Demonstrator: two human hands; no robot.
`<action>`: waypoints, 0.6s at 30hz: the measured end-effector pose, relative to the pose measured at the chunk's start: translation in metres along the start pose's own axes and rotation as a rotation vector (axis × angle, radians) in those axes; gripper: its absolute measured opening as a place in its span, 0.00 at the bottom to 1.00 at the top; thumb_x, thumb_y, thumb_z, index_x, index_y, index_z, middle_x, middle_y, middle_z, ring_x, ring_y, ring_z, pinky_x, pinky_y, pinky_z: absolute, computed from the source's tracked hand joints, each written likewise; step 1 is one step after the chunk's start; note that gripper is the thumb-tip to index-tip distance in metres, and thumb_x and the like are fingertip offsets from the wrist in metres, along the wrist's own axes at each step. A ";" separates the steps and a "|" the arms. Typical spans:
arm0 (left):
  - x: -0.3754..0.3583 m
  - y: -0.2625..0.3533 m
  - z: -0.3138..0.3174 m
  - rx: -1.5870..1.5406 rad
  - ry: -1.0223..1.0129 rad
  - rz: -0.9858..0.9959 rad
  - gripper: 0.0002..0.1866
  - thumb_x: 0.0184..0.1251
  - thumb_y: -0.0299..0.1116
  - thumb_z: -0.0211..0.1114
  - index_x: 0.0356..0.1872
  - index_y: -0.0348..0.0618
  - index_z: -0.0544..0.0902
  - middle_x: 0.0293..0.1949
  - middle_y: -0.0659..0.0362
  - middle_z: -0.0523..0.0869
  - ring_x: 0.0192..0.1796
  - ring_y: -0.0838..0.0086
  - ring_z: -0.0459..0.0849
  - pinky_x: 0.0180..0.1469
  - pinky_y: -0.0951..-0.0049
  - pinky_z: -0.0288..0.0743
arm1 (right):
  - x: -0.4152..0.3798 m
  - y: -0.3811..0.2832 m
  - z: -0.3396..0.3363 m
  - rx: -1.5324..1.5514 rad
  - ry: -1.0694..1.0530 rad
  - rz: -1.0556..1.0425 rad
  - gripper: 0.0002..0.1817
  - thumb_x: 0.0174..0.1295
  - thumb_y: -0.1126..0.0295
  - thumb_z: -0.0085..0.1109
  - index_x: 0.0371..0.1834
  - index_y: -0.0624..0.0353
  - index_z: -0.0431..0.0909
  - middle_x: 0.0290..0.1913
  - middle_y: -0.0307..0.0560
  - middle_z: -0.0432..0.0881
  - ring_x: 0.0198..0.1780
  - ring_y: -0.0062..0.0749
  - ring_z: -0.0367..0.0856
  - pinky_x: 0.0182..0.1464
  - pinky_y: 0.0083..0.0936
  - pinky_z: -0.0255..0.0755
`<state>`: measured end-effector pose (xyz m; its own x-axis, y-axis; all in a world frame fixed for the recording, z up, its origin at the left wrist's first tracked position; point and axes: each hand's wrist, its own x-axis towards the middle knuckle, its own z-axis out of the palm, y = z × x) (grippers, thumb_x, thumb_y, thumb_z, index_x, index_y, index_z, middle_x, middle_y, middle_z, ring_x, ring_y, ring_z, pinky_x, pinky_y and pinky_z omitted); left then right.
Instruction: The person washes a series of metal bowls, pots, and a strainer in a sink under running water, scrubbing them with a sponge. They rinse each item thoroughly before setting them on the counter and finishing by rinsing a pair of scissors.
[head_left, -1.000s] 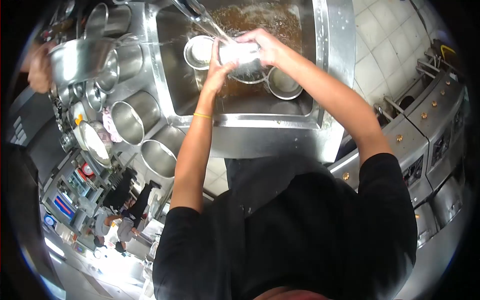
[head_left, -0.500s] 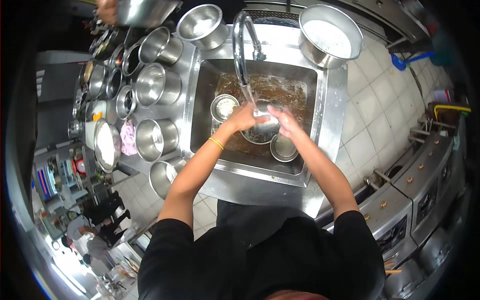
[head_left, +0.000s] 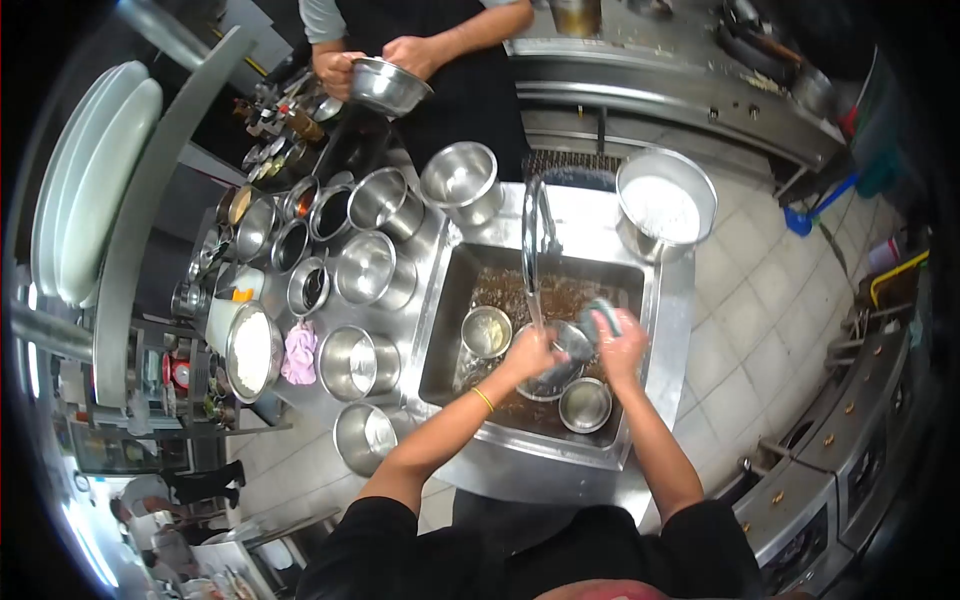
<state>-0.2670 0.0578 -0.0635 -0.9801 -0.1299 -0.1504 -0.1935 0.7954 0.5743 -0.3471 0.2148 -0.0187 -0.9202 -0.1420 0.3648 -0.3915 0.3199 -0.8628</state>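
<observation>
My left hand [head_left: 532, 352] grips the rim of a small metal cup [head_left: 572, 343] under the curved faucet [head_left: 533, 240]. To the right of the cup, my right hand [head_left: 622, 342] has its fingers closed round a greenish scouring pad [head_left: 601, 314]. Below my hands a larger metal bowl [head_left: 547, 385] lies in the sink [head_left: 432, 350], partly hidden by them. One small metal bowl [head_left: 487, 332] with pale residue sits to the left, another [head_left: 585, 405] to the lower right. Brownish water covers the sink's bottom.
Several metal pots [head_left: 365, 268] stand left of the sink, beside a pink cloth [head_left: 300, 353] and a bowl of white contents [head_left: 253, 352]. A large pot [head_left: 665, 205] is at the back right corner. Across the counter another person holds a metal bowl [head_left: 390, 88].
The view has tilted up and shifted, so the sink appears lower and the other person shows more. My right hand has drawn away from the cup, and the pad now shows in it.
</observation>
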 end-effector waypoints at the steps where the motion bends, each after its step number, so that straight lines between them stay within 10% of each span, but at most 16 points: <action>1: 0.002 -0.001 0.000 0.001 0.028 0.019 0.19 0.44 0.44 0.70 0.29 0.39 0.81 0.28 0.42 0.81 0.32 0.50 0.80 0.35 0.61 0.73 | 0.020 -0.004 -0.012 -0.005 0.055 -0.058 0.11 0.47 0.66 0.67 0.27 0.62 0.79 0.24 0.50 0.78 0.25 0.44 0.76 0.28 0.32 0.68; 8: -0.010 -0.028 0.006 -0.965 0.217 -0.693 0.23 0.53 0.49 0.60 0.32 0.33 0.80 0.26 0.48 0.82 0.33 0.59 0.82 0.35 0.62 0.74 | 0.202 0.020 -0.043 -0.548 0.249 -0.538 0.11 0.52 0.65 0.60 0.35 0.60 0.78 0.34 0.54 0.78 0.34 0.49 0.75 0.36 0.35 0.69; 12: -0.044 -0.021 0.020 -0.293 0.341 -0.169 0.17 0.31 0.37 0.73 0.20 0.38 0.75 0.36 0.44 0.81 0.38 0.53 0.80 0.40 0.60 0.72 | 0.178 0.000 -0.028 -0.556 0.092 -0.629 0.10 0.54 0.68 0.57 0.37 0.61 0.78 0.38 0.51 0.79 0.40 0.44 0.76 0.44 0.33 0.68; 14: -0.047 -0.018 0.032 -0.381 0.448 -0.151 0.17 0.29 0.33 0.73 0.18 0.37 0.73 0.51 0.40 0.74 0.47 0.45 0.76 0.48 0.61 0.71 | 0.111 -0.018 0.003 -0.103 -0.117 -0.320 0.09 0.56 0.71 0.54 0.38 0.64 0.77 0.37 0.48 0.79 0.40 0.38 0.77 0.44 0.31 0.69; 16: -0.041 -0.027 0.052 -0.310 0.606 -0.206 0.18 0.34 0.36 0.73 0.22 0.35 0.75 0.51 0.37 0.73 0.45 0.53 0.79 0.45 0.64 0.72 | 0.021 -0.005 0.066 0.415 -0.711 0.197 0.09 0.60 0.76 0.47 0.40 0.69 0.74 0.40 0.50 0.79 0.40 0.32 0.79 0.42 0.24 0.71; 18: -0.044 -0.018 0.039 -0.600 0.389 -0.470 0.17 0.38 0.37 0.72 0.27 0.35 0.80 0.41 0.42 0.80 0.37 0.57 0.81 0.41 0.66 0.72 | -0.012 -0.006 0.102 0.878 -0.757 0.490 0.15 0.63 0.68 0.49 0.46 0.69 0.71 0.40 0.54 0.78 0.35 0.31 0.79 0.36 0.21 0.73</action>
<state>-0.2187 0.0720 -0.0991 -0.7165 -0.6492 -0.2554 -0.4672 0.1746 0.8667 -0.3331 0.1188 -0.0541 -0.6198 -0.7783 -0.1002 0.3930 -0.1974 -0.8981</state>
